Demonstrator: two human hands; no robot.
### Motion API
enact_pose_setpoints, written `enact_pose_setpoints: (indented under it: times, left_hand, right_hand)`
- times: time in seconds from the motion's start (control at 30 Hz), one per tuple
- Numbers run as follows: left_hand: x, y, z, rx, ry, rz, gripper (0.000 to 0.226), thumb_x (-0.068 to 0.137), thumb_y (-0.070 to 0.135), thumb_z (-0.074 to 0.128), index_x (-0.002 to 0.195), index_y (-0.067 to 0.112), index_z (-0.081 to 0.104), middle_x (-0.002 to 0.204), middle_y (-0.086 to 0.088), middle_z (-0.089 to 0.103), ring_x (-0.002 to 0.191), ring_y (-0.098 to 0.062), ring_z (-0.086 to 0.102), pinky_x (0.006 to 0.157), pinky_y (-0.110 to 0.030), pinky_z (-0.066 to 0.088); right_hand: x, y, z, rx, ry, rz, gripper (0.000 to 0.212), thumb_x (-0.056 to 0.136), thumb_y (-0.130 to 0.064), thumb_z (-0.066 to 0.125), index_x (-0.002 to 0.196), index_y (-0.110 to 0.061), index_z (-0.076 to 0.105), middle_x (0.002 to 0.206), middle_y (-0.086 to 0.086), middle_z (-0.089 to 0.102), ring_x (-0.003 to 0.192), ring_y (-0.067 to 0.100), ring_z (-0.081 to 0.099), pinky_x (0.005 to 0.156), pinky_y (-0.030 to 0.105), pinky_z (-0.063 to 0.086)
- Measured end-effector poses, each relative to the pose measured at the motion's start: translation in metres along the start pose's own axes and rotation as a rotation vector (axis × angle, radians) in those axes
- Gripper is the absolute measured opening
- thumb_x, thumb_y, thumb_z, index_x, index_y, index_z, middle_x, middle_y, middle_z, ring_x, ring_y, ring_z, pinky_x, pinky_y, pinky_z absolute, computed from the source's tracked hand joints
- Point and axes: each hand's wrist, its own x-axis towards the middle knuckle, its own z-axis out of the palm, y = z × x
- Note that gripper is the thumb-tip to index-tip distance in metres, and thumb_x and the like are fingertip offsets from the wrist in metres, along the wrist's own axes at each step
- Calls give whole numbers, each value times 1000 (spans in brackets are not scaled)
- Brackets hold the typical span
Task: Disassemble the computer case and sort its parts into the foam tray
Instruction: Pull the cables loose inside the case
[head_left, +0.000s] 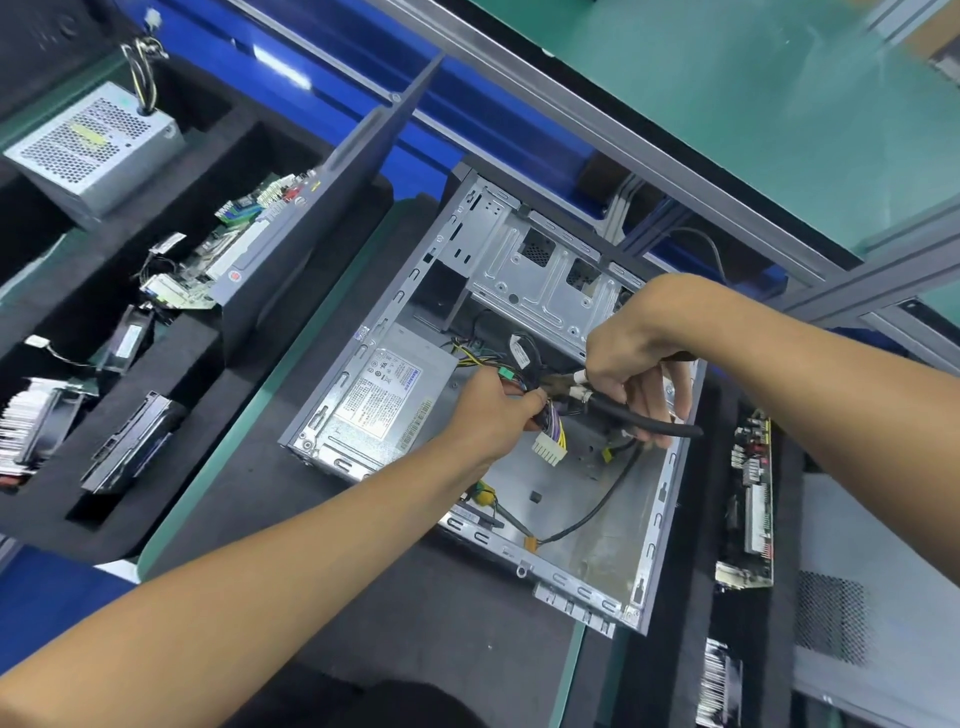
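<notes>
Case: your open grey sheet-metal computer case (613, 530) lies flat on the dark mat (415, 623), its raised rims walling in both hands.
Room: the bare metal floor toward the near right corner is open; the silver labelled power supply box (384, 400) fills the left end.
Left hand: your left hand (488, 415) grips the multicoloured wire bundle (545, 421), fingers curled round it, its white plastic connector (550, 449) hanging just below.
Right hand: your right hand (639, 353) grips black-handled cutters (644, 421), their jaws at the wires just right of your left fist.
Tray: the black foam tray (171, 405) sits well left, holding a second silver power supply (93, 145) and a grey side panel (332, 192).
</notes>
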Motion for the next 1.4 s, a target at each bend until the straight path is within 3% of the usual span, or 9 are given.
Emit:
enact_pose_setpoints:
  times: [0.33,0.53,0.73,0.8,0.9,1.03,1.13,1.2,1.4]
  left_hand:
    - [1,-1,0,31,-7,-11,14,95,2,69,102,-9,67,70,-1,64,52,-3,62,57,-18,58]
    - [4,-4,-1,77,6,-3,14,93,3,71,99,-9,68,70,-4,64,58,-8,62,64,-26,62]
    - [2,-3,-1,109,-5,-9,16,92,3,72,102,-9,69,89,-19,72,75,-22,67,74,-37,64]
    - [2,-3,-2,112,2,-6,7,92,3,72,90,-1,66,80,-12,69,72,-20,66,64,-28,62]
    - [2,-4,-3,98,29,15,25,91,2,72,76,13,56,66,1,61,58,-8,62,50,-16,52]
    - [3,-5,-3,144,17,33,24,92,7,72,74,15,59,59,7,60,55,-4,58,64,-28,56]
    - [4,-5,-3,139,12,47,17,93,10,72,80,13,62,70,1,65,64,-10,61,64,-26,52]
    - [2,-3,-3,156,17,48,16,94,11,71,82,14,62,74,-1,67,68,-12,63,67,-26,53]
    - [1,0,-2,116,10,-13,24,90,6,68,69,11,57,44,13,49,44,-2,47,46,-11,39]
  right_hand:
    - [6,-10,-1,-179,65,20,31,98,-11,41,80,-2,64,80,14,78,65,19,74,63,28,41]
    - [15,-8,3,-201,83,21,36,103,-23,40,86,-5,65,77,10,78,71,19,74,69,31,41]
    - [23,-7,3,-161,42,-1,40,105,-24,37,85,-3,64,73,11,77,71,22,73,71,31,43]
    - [28,-1,4,-92,26,-43,36,106,-23,37,85,-3,59,68,12,75,69,24,73,70,33,44]
    - [36,13,8,88,-19,-118,29,104,-14,36,94,1,59,71,16,74,71,32,76,76,44,60]
    - [42,25,16,218,-92,-175,18,100,-6,39,101,3,55,93,27,75,94,42,75,71,61,62]
    - [50,31,22,272,-64,-189,17,99,-10,43,96,3,54,80,22,73,69,36,74,67,63,61]
    - [54,31,23,262,14,-179,23,100,-18,43,88,-2,55,63,13,63,52,29,62,58,55,61]
    - [51,29,23,188,131,-195,19,98,-16,39,87,-6,50,56,10,49,44,23,45,52,45,57]
